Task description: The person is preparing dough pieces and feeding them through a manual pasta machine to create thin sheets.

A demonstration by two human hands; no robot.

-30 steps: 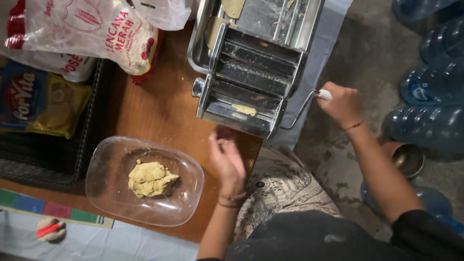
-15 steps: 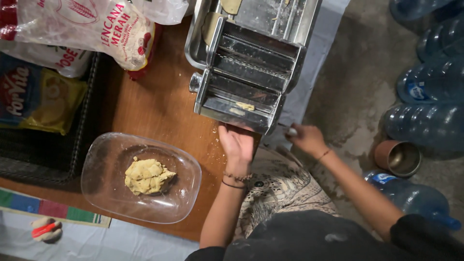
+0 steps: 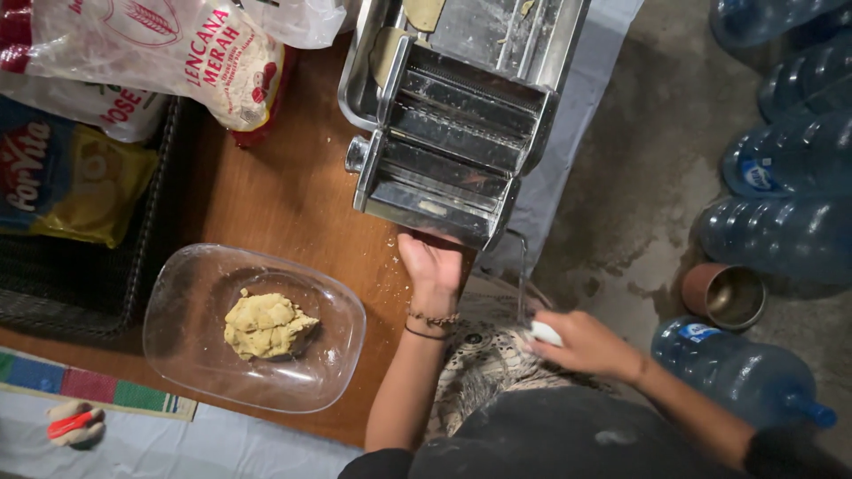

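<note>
Left hand (image 3: 432, 263), fingers spread flat, waits under the steel pasta roller (image 3: 457, 133) at centre frame; right hand (image 3: 586, 344) grips its white-knobbed crank handle (image 3: 543, 333), lower right.

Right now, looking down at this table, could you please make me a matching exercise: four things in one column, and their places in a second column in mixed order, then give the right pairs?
Things:
1. lump of dough
2. left hand
3. right hand
4. metal cup

Places:
A. on the floor among the water bottles
B. on the white crank handle, off the table edge
C. inside the clear bowl
D. at the front bottom edge of the pasta machine

Right pairs: 1-C, 2-D, 3-B, 4-A
</note>
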